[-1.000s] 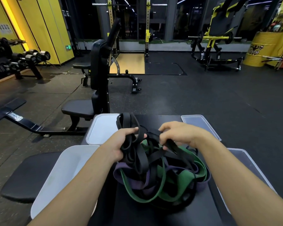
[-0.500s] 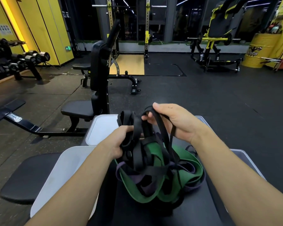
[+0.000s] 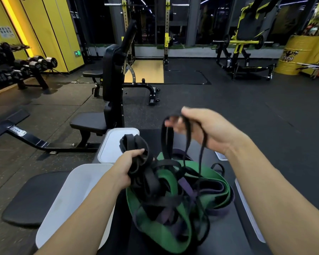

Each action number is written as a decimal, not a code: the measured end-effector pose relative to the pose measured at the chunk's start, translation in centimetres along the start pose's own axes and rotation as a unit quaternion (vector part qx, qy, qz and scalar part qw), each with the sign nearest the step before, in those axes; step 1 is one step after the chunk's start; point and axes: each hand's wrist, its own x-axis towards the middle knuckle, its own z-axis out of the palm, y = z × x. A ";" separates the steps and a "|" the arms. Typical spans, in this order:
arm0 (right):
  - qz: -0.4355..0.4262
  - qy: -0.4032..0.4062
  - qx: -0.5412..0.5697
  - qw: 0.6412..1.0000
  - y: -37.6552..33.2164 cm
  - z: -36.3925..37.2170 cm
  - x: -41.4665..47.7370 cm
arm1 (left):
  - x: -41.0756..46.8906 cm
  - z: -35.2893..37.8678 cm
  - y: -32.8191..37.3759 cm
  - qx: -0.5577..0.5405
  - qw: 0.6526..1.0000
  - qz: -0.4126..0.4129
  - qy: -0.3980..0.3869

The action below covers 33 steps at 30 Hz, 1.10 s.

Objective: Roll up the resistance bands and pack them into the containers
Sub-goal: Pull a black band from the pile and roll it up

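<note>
The left hand (image 3: 129,167) is gripping bunched black bands (image 3: 134,143); the right hand (image 3: 203,132), higher up, is pinching a thin band (image 3: 163,142) — limp, stretchy, probably best held at its loop.

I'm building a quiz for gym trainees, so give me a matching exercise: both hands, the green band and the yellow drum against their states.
Things: 1 left hand; 2 right hand; 3 green band; 4 yellow drum.
States: A stands far right; B holds up thin black loops; C lies tangled on the black bench; D grips wide black bands.
Pairs: 1-D, 2-B, 3-C, 4-A.
</note>
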 end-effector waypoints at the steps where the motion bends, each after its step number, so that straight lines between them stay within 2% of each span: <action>1: 0.044 0.008 -0.083 0.996 1.1 -0.4 0.0 | -0.1 0.2 -0.1 0.000 1.000 0.000 -0.013; 3: 0.095 0.008 -0.151 0.984 3.0 -0.7 0.1 | -0.7 0.8 -0.1 -0.005 0.999 -0.013 -0.040; 5: 0.110 -0.007 -0.128 0.986 4.1 -0.7 0.0 | -1.2 1.7 0.0 -0.041 0.996 -0.027 -0.072; 7: 0.107 -0.036 -0.114 0.987 4.6 -0.3 -0.5 | -1.7 2.4 0.4 -0.085 0.991 -0.025 -0.101; 10: 0.069 -0.070 -0.164 0.982 5.4 0.4 -1.5 | -1.7 3.1 0.9 -0.110 0.988 -0.006 -0.112; 12: 0.087 -0.088 -0.230 0.965 6.0 0.2 -2.5 | -1.4 3.0 1.0 -0.134 0.986 0.003 -0.097; 15: 0.185 -0.127 -0.331 0.917 7.8 -1.5 -3.3 | -0.9 2.7 0.8 -0.177 0.980 0.024 -0.092; 17: 0.219 -0.137 -0.316 0.913 8.8 -2.5 -3.7 | -1.2 2.9 0.5 -0.160 0.981 0.052 -0.095; 20: 0.223 -0.140 -0.226 0.938 8.8 -3.1 -3.7 | -2.2 3.4 0.5 -0.071 0.990 0.077 -0.095; 22: 0.218 -0.145 -0.213 0.941 8.0 -2.9 -3.6 | -2.6 3.6 0.7 -0.012 0.991 0.093 -0.098; 26: 0.201 -0.120 -0.192 0.953 5.6 -2.8 -2.5 | -3.2 3.5 0.6 0.032 0.984 0.129 -0.118; 29: 0.232 -0.056 -0.184 0.954 4.5 -1.6 -1.6 | -3.7 3.7 0.0 0.069 0.976 0.163 -0.129; 31: 0.232 -0.001 -0.189 0.954 4.9 -0.5 -1.1 | -3.8 3.7 0.0 0.067 0.976 0.160 -0.131; 33: 0.234 0.006 -0.202 0.951 5.8 0.1 -1.0 | -3.8 3.6 0.0 0.056 0.979 0.142 -0.134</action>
